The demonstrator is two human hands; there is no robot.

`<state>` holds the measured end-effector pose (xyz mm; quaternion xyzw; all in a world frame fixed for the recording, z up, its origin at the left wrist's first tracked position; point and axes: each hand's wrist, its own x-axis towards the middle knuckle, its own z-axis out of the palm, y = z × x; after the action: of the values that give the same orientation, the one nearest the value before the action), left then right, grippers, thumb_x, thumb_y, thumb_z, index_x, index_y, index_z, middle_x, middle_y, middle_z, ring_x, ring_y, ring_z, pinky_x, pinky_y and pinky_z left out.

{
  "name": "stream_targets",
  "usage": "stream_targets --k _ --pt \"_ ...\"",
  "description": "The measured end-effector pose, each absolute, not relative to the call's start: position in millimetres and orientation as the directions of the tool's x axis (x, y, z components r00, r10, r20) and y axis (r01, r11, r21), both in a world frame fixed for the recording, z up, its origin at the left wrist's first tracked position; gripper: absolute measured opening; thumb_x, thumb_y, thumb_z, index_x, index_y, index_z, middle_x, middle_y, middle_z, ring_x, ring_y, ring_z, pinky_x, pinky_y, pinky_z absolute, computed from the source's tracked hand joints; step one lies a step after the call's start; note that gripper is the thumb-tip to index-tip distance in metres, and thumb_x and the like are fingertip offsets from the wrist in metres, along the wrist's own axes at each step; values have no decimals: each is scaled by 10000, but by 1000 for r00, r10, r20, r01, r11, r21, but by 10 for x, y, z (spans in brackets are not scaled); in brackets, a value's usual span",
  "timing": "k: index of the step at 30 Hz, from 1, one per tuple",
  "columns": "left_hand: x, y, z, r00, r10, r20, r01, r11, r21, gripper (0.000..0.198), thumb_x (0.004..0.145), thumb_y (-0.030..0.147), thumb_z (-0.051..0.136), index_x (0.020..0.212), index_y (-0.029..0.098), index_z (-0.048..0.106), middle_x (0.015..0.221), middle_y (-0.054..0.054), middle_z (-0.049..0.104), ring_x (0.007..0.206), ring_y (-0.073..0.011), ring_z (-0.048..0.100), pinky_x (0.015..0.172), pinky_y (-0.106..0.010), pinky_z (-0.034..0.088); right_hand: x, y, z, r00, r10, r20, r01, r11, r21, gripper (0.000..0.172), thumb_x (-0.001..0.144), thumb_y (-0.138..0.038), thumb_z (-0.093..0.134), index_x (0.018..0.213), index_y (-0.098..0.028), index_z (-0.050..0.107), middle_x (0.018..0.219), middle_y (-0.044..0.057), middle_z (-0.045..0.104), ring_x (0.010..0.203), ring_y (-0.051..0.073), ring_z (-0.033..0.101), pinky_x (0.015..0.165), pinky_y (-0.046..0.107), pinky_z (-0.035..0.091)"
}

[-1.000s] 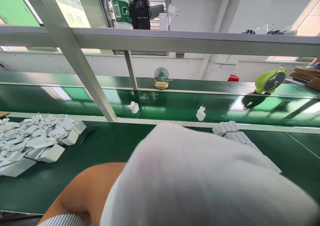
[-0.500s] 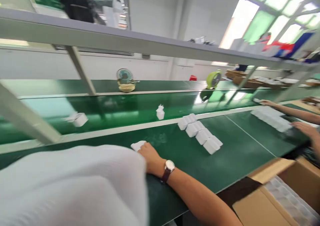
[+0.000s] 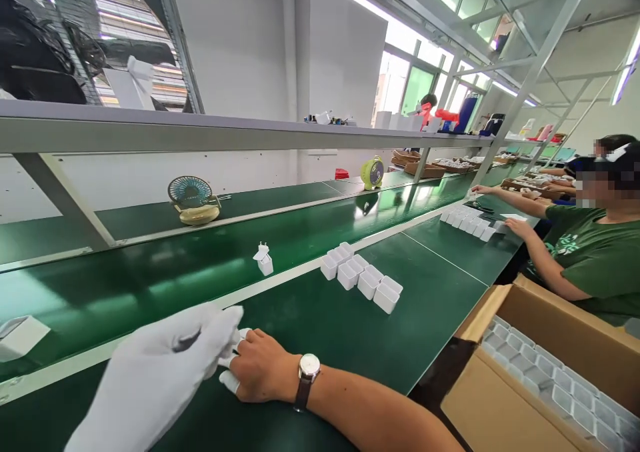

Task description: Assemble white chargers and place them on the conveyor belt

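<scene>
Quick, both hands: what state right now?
Left hand: gloved, fingers curled near the right's fingertips; any hold cannot be told.
Right hand: bent inward; hold cannot be told.

The left hand (image 3: 175, 355) sits just left of the right hand (image 3: 263, 367); what lies between them is hard to tell. Beyond them, a charger (image 3: 265, 264) sits on the belt (image 3: 320, 232), a fan (image 3: 199, 213) farther back. Rightward, boxes (image 3: 369, 284) stand on the bench (image 3: 310, 329); farther right, a carton (image 3: 500, 399).

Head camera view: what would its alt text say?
A white-gloved left hand and a right hand with a wristwatch are close together over a green workbench. Beyond are white containers; a co-worker is at right.
</scene>
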<state>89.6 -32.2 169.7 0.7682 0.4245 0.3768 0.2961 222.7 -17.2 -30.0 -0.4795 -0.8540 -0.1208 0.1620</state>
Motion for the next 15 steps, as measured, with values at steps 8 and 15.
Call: stream_targets --k 8,15 --pt "1180 -50 1150 527 832 173 582 -502 640 465 877 592 509 624 219 625 650 9 649 670 -177 599 658 -266 468 2204 -85 -400 -559 714 421 782 623 -18 140 882 -289 586 917 -168 647 936 79 704 943 223 607 853 353 488" --pt "1541 69 716 716 696 54 610 -662 434 255 924 377 494 925 273 727 924 -2 723 861 -218 666 789 -330 466 2169 -150 -587 -580 696 423 770 639 3 267 995 -198 432 1178 -164 623 1299 92 662 1174 217 587 1004 350 478"
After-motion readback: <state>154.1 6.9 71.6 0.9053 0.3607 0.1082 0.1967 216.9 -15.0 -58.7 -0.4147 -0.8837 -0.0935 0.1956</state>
